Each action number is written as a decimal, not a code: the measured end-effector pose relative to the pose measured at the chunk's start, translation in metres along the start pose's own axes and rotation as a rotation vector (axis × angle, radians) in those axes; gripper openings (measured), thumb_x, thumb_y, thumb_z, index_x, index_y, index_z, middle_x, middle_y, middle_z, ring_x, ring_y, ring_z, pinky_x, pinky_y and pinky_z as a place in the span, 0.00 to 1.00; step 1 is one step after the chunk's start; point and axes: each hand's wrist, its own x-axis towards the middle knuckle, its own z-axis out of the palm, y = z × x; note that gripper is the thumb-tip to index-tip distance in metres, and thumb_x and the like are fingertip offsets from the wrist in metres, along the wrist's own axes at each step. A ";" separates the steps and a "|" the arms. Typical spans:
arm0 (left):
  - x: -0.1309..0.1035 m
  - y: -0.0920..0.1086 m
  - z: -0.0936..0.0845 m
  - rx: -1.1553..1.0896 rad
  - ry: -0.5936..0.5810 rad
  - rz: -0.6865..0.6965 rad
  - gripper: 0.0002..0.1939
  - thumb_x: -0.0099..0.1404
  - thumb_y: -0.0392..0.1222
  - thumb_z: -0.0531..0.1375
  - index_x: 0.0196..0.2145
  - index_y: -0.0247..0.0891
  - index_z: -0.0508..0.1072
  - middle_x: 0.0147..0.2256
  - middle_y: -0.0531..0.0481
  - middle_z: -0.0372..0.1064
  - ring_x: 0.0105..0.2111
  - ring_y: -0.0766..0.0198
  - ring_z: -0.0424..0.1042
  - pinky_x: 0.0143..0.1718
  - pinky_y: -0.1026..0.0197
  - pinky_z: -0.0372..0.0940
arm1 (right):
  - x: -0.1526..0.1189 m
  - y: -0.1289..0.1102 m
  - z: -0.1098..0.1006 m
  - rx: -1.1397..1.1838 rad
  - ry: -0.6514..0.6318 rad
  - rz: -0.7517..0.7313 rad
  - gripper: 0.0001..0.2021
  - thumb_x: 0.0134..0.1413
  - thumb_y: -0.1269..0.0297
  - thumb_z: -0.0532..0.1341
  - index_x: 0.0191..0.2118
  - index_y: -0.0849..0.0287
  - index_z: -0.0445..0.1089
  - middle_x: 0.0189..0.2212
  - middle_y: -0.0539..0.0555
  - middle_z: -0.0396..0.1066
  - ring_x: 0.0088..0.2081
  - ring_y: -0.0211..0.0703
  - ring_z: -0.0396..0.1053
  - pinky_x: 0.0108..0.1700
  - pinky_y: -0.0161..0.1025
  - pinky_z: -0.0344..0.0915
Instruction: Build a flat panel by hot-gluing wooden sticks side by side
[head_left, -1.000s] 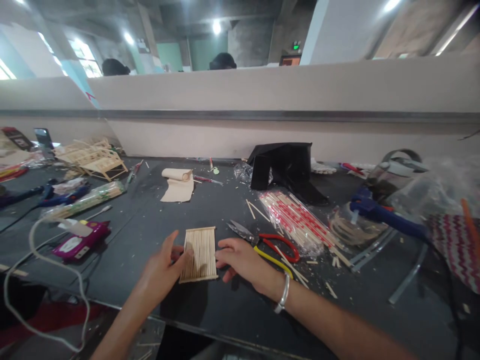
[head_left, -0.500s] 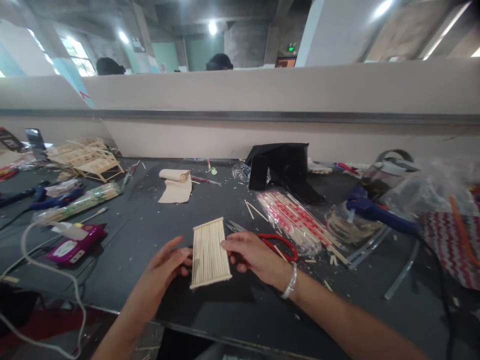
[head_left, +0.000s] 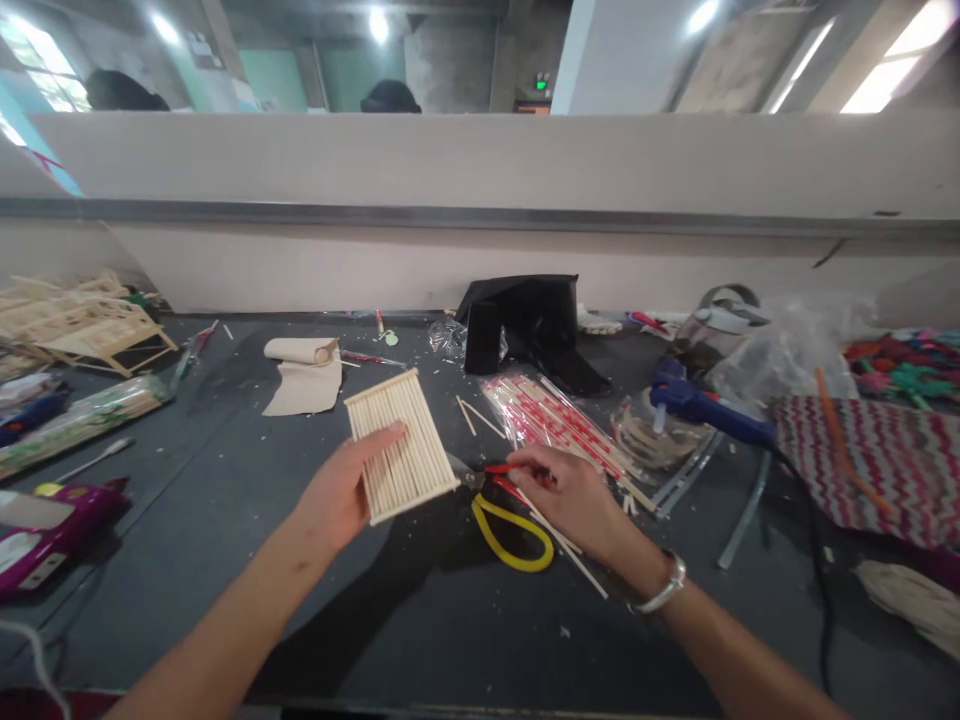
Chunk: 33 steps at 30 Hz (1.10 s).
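My left hand (head_left: 351, 482) grips a small panel of pale wooden sticks (head_left: 412, 455) by its left side, thumb across the front, tilted above the table. My right hand (head_left: 564, 492) is closed on the red handle of a pair of scissors (head_left: 517, 556), whose other handle loop is yellow. The blades point left, partly hidden behind the panel's lower right corner. Beneath and beside the right hand lie loose thin sticks (head_left: 581, 568). Just beyond it is a clear bag of sticks with red markings (head_left: 551, 420).
A blue glue gun (head_left: 701, 408) with a black cord lies right, near clear glue sticks (head_left: 746, 510) and a zigzag-patterned cloth (head_left: 810, 460). A roll of beige cloth (head_left: 307, 380) and a black bag (head_left: 551, 315) sit farther back. Left are a purple power strip (head_left: 64, 535) and stick structures (head_left: 97, 325).
My right hand has let go of the panel and taken hold of the scissors, lifting them. The left hand now holds the panel alone, turned and raised. The view has shifted right.
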 end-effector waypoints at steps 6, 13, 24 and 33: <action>0.035 -0.017 -0.006 -0.121 0.062 0.076 0.12 0.57 0.36 0.63 0.40 0.33 0.75 0.35 0.43 0.77 0.35 0.54 0.77 0.40 0.54 0.73 | -0.008 0.012 0.009 -0.307 -0.155 -0.162 0.17 0.52 0.63 0.63 0.49 0.58 0.68 0.41 0.57 0.71 0.44 0.50 0.68 0.46 0.48 0.65; 0.041 -0.025 -0.018 -0.160 0.117 0.076 0.15 0.56 0.37 0.65 0.43 0.35 0.74 0.36 0.44 0.77 0.37 0.55 0.77 0.42 0.55 0.72 | -0.007 0.021 0.009 -0.307 -0.248 -0.206 0.22 0.51 0.67 0.64 0.53 0.57 0.63 0.46 0.58 0.70 0.47 0.49 0.67 0.48 0.47 0.67; 0.049 -0.025 -0.024 -0.176 0.173 0.148 0.14 0.55 0.36 0.65 0.41 0.35 0.74 0.36 0.47 0.77 0.31 0.60 0.77 0.39 0.58 0.73 | -0.016 0.029 -0.013 -0.476 -0.332 0.067 0.04 0.56 0.65 0.59 0.30 0.55 0.67 0.28 0.51 0.71 0.31 0.44 0.71 0.31 0.38 0.64; 0.044 -0.025 -0.021 -0.160 0.124 0.146 0.16 0.56 0.36 0.64 0.44 0.34 0.73 0.34 0.44 0.77 0.32 0.56 0.77 0.38 0.56 0.74 | -0.010 0.019 -0.026 -0.542 -0.280 0.168 0.07 0.51 0.69 0.55 0.26 0.56 0.68 0.23 0.48 0.71 0.24 0.39 0.68 0.26 0.34 0.54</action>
